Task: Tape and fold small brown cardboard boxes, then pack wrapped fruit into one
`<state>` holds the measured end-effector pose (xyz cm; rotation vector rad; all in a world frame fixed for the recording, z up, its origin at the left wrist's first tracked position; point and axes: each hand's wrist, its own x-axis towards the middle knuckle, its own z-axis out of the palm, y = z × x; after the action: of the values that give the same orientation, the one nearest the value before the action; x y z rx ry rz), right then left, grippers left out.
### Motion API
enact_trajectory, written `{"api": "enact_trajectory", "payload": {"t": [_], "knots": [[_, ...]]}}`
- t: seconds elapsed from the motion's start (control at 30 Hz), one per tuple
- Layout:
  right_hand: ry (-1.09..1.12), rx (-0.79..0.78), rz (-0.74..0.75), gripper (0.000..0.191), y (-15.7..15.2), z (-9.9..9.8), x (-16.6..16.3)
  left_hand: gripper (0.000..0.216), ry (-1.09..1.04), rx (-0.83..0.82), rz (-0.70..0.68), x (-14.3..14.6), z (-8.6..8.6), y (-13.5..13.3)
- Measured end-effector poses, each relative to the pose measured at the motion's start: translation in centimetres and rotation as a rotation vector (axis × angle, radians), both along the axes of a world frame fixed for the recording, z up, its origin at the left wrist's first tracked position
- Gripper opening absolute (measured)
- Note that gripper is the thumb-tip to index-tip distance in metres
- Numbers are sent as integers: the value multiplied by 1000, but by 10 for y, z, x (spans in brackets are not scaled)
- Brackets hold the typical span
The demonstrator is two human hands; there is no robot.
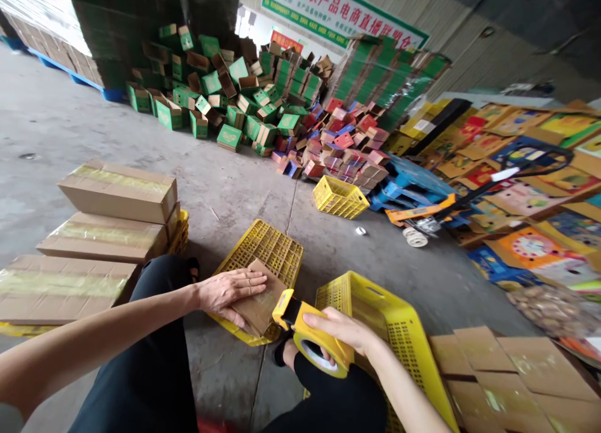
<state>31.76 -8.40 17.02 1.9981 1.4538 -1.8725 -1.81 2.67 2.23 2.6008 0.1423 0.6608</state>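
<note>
A brown cardboard box (265, 297) rests on an upturned yellow plastic crate (267, 248) between my knees. My left hand (231, 293) lies flat on the box with its fingers stretched out. A yellow tape dispenser (323, 336) with a roll of tape is gripped in my right hand (342, 330). The dispenser's front end is close to the right edge of the box; whether it touches I cannot tell. Beneath my right hand stands another yellow crate (409, 323), upright, its inside partly hidden by my forearm.
Taped cardboard boxes (113, 233) are stacked at my left. More brown boxes (511, 370) lie at my right. Ahead are a small yellow crate (340, 197), a pallet jack (436, 214), blue pallets (408, 179), a heap of green boxes (230, 136) and red boxes (338, 148).
</note>
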Motion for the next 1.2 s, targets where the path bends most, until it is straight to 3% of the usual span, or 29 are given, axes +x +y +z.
{"api": "enact_trajectory", "payload": {"t": [0.3, 0.43, 0.57, 0.77, 1.07, 1.2], "knots": [[-54, 22, -41, 51, -6, -3, -15, 104, -40, 65, -15, -2, 4, -3], [-66, 31, -39, 49, -6, -8, -14, 93, -18, 59, 17, -3, 8, -1], [-85, 57, -44, 51, -4, -9, -15, 86, -3, 59, 60, 4, 18, -5], [-122, 66, -39, 51, -3, -5, -16, 111, 26, 110, 33, 31, 20, -22], [-21, 100, -97, 63, -11, -33, 4, 105, 95, 120, 22, 36, 15, -16], [9, 95, -100, 66, -16, -33, 9, 102, 89, 132, 9, 39, 17, -15]]}}
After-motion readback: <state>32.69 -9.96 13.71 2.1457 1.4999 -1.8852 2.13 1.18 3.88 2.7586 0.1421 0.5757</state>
